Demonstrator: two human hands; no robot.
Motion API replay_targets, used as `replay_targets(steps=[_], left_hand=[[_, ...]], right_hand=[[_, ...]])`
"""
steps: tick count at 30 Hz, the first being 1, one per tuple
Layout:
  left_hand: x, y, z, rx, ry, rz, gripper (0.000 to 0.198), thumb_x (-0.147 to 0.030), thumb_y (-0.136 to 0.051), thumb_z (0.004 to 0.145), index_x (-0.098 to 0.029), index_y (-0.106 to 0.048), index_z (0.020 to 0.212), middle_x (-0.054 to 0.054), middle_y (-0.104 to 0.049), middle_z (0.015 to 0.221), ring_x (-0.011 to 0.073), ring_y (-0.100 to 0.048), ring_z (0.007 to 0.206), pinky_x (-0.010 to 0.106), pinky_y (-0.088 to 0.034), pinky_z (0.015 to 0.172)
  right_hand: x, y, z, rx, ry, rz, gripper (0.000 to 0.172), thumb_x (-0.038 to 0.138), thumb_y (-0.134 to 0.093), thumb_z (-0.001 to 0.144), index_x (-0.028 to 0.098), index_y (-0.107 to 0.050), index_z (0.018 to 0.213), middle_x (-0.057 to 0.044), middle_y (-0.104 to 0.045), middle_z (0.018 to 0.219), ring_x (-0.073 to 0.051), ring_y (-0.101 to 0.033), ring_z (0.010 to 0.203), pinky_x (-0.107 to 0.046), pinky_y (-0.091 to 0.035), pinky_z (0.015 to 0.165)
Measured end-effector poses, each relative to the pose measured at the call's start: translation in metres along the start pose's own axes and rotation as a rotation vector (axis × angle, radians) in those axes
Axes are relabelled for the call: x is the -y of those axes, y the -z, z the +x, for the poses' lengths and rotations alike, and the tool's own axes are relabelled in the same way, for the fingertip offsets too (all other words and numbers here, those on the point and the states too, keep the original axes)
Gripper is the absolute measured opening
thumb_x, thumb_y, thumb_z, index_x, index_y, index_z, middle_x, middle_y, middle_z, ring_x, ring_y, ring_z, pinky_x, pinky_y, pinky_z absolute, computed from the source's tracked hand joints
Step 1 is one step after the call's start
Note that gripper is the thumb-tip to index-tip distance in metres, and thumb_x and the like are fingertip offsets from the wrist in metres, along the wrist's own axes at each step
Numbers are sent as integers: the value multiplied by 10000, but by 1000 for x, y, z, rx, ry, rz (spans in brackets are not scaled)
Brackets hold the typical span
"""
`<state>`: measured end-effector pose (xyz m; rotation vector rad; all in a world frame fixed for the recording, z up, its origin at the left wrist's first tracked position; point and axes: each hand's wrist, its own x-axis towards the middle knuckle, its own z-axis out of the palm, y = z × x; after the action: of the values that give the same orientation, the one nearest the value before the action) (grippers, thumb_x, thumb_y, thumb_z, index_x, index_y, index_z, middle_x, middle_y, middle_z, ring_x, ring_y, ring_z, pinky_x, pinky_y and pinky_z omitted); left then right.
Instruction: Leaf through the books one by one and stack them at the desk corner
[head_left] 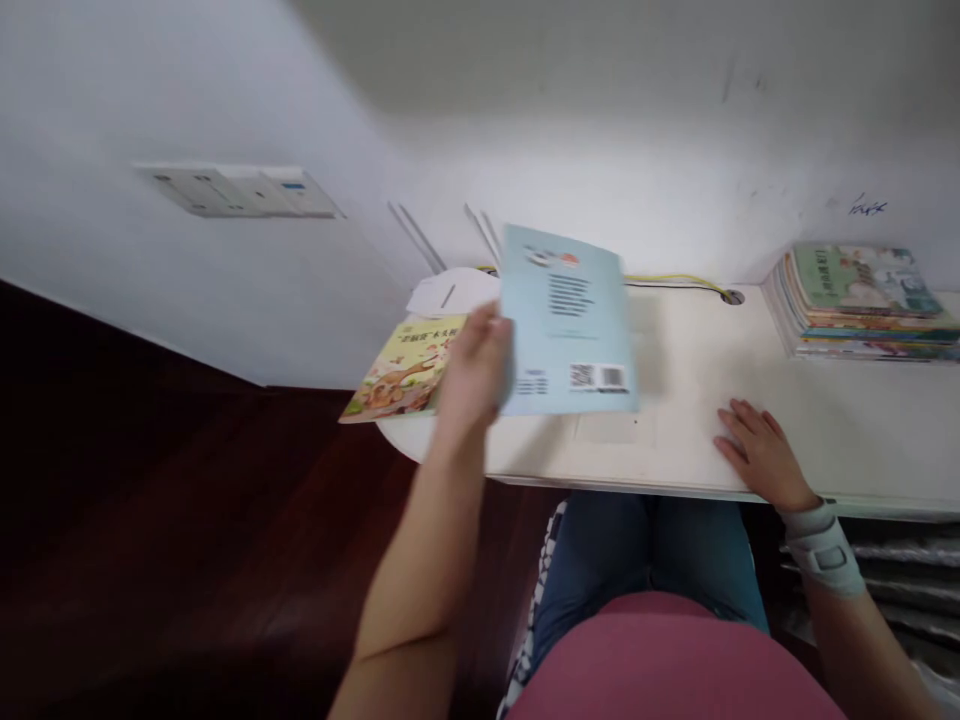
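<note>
My left hand (480, 365) grips a thin light-blue picture book (570, 345) by its left edge. The book is raised over the desk, its back cover with a barcode facing me. Just left of that hand lies a yellow-green picture book (405, 370) with an animal drawing, jutting past the desk's rounded end and partly hidden by my arm. My right hand (765, 455) rests flat near the desk's front edge, fingers apart and holding nothing. A grey wrist wrap (823, 550) is on that arm.
On the white desk (697, 380), a stack of picture books (870, 300) stands at the right. A white router (454, 293) with raised antennas sits at the left back. A yellow cable (675, 278) runs along the wall to a desk hole. Wall sockets (240, 190) are at upper left.
</note>
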<state>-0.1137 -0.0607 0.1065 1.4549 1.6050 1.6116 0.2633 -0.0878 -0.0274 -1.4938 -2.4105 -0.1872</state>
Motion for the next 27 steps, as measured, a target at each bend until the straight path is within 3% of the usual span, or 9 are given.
replay_targets(steps=[2,4,7,9,15,19,22,27], left_hand=[[0,-57,-18,220,187,-255,484,-551,-571,784,-162,-607,1069,24,-662,769,165,-614,666,296,-499,616],[5,-101,-30,373,323,-384,495,-525,-587,765,-155,-618,1092,39,-684,789,168,-621,659,281,-489,589],[22,-125,-36,425,405,-382,499,-473,-588,765,-147,-615,1142,49,-704,850,177,-629,704,274,-488,606],[38,-119,-34,386,391,-291,491,-446,-554,785,-145,-609,1169,52,-708,904,185,-629,754,289,-497,657],[80,-71,-32,335,233,203,399,-317,-396,869,-161,-626,1155,91,-695,1063,243,-625,933,389,-491,847],[95,-58,-39,294,73,547,400,-264,-406,878,-112,-594,1196,158,-660,1082,275,-607,1007,451,-460,929],[103,-56,-44,234,-45,578,356,-261,-425,889,-116,-607,1159,158,-629,1110,258,-584,1065,447,-457,972],[109,-50,-59,247,-157,611,322,-279,-407,922,-139,-656,1070,144,-629,1179,251,-568,1108,466,-451,1009]], right_hand=[[-1,0,-1,5,-2,2,416,370,-396,951,156,-556,1270,-166,-530,1380,-285,-481,1283,-477,-379,1031],[-1,1,0,13,-5,5,412,346,-390,953,156,-553,1279,-160,-527,1385,-282,-472,1292,-475,-373,1037],[-1,2,1,16,-7,6,417,350,-396,955,148,-553,1284,-155,-515,1399,-275,-464,1299,-465,-368,1043],[-1,1,1,5,-4,2,420,366,-404,954,145,-561,1275,-156,-516,1397,-273,-470,1292,-457,-369,1041],[-4,-3,-1,-13,10,17,410,364,-405,951,170,-562,1276,-149,-532,1383,-272,-480,1280,-462,-369,1031],[-1,3,-1,-23,6,9,395,362,-413,948,151,-583,1236,-183,-526,1374,-294,-473,1285,-481,-385,1014],[19,14,9,-63,8,-10,359,307,-424,944,140,-590,1215,-204,-468,1420,-320,-417,1330,-512,-364,1029],[81,18,41,-39,179,105,383,353,-494,928,123,-590,1219,-204,-505,1389,-314,-448,1307,-483,-355,1062]])
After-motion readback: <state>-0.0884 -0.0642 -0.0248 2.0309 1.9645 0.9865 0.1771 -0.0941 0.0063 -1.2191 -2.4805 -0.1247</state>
